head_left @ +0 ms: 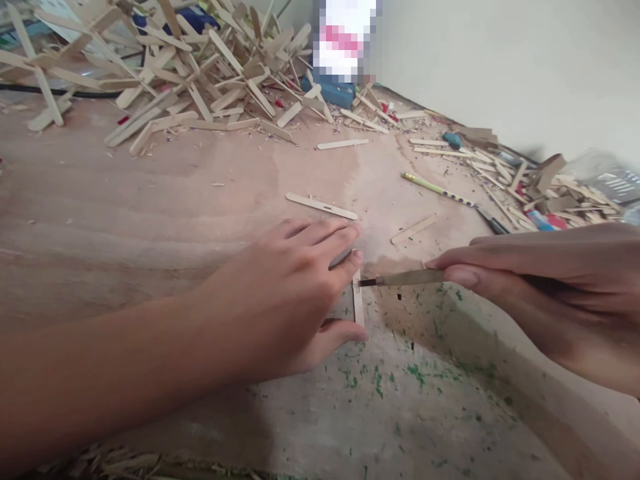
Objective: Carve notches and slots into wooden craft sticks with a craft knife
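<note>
My left hand lies over the wooden table, thumb and fingertips pinning a popsicle stick down. Only part of that stick shows. In my right hand is a craft knife with a pale handle and a narrow dark blade. Its tip touches the middle of the pinned stick, where a small cut shows. Just beyond my left fingers lies another popsicle stick with a small slot in its middle. A plain popsicle stick rests farther right.
A large tangle of joined popsicle sticks fills the back left. A blurred upright screen stands behind, with a blue block below it. A yellow patterned pencil lies at right, near a pile of loose sticks.
</note>
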Demonstrator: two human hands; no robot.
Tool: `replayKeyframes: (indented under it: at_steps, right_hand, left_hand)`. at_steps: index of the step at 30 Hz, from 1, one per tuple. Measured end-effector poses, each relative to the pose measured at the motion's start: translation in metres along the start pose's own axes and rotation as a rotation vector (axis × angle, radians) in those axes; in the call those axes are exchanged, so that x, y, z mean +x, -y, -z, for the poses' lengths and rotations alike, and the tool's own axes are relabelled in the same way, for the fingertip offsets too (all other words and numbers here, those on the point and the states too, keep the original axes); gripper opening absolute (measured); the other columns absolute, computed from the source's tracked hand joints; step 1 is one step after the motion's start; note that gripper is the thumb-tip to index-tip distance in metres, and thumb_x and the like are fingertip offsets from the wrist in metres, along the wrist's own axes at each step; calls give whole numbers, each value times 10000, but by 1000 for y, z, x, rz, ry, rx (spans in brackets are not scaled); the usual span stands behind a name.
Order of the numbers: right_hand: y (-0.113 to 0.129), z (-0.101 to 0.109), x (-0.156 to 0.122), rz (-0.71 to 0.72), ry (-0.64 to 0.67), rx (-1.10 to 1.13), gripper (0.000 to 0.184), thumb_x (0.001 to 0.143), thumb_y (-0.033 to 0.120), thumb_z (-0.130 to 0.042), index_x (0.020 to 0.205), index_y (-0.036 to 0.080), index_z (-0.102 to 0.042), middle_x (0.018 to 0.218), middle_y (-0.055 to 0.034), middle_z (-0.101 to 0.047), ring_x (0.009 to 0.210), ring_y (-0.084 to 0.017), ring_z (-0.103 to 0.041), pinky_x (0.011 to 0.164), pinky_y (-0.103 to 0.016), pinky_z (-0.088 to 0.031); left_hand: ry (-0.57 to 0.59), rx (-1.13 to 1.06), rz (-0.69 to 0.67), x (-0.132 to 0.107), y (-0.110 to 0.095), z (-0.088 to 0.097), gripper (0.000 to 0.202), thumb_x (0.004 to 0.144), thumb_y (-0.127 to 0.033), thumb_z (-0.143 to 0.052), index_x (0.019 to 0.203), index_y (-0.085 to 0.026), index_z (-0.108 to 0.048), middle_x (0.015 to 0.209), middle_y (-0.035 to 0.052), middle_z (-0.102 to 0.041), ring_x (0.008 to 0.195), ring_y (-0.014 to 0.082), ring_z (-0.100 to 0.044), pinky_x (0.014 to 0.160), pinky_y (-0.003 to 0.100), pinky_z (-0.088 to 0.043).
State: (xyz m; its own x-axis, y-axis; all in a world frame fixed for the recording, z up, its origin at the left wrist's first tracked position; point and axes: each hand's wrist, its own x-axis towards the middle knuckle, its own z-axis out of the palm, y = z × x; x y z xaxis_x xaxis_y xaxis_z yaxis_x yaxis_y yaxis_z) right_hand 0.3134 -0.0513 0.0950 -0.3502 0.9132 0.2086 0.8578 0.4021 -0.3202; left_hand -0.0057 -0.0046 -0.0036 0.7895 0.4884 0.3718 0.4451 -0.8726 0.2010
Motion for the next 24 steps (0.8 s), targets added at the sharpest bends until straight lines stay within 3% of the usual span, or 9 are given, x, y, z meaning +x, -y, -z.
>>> replayKeyframes:
  at_steps: [3,8,11,14,17,20,22,24]
  right_hand:
    - [-4,-10,-6,-35,37,146,186,1182,352,-817,1115,399,-984,875,33,-940,535,-164,-752,438,-314,-501]
    - [-14,-18,-21,-73,-36,218,111,1155,410,-888,1154,449,-992,913,54,-954,524,-167,-746,465,-312,-540]
    - [-10,-16,-21,-121,-88,259,110,1102,321,-941,1119,418,-989,873,40,-934,529,-162,-736,468,-291,-533]
    - [-3,-13,-18,-134,-118,296,172,1054,193,-947,1062,362,-978,838,24,-911,517,-138,-693,457,-272,-484]
    - [3,-13,-16,-156,-132,394,121,1033,226,-992,1019,343,-968,799,16,-883,529,-143,-663,461,-289,-451]
    - [10,-14,-10,-193,-139,531,96,1027,289,-1022,991,354,-961,772,35,-853,520,-132,-585,441,-293,-365]
    - [17,-15,-3,-217,-176,599,130,1034,369,-1031,942,346,-943,689,55,-779,507,-121,-504,440,-294,-302]
    - [26,-16,6,-244,-209,619,285,1059,475,-1014,864,309,-890,616,60,-684,514,-120,-449,466,-307,-280]
  left_hand:
    - [19,8,-7,0,0,1,706,1218,-690,-712,1535,-75,-849,1758,249,-755,1615,417,-740,1352,537,-574]
    - [1,14,-16,0,3,3,690,1201,-723,-742,1489,-106,-852,1736,216,-779,1576,398,-765,1339,535,-571]
    - [-23,17,-56,1,5,10,652,1182,-752,-788,1351,-129,-879,1685,206,-813,1565,410,-768,1368,576,-552]
    - [-60,21,-77,4,7,20,625,1230,-772,-689,1152,-174,-853,1519,206,-878,1412,406,-823,1312,615,-576]
    - [-37,-56,-96,8,13,26,387,1313,-430,-597,1071,-211,-805,1253,113,-911,1176,313,-845,1190,545,-611]
    - [38,-157,-159,9,21,28,332,1183,-40,-560,1133,-233,-826,1210,30,-910,1121,239,-828,1121,454,-608]
    - [57,-158,-199,8,26,27,383,1128,15,-556,1151,-242,-839,1235,25,-913,1115,235,-825,1081,438,-607]
    - [72,-138,-203,8,28,27,379,1141,-7,-551,1080,-245,-838,1135,20,-895,1023,236,-810,1004,434,-599]
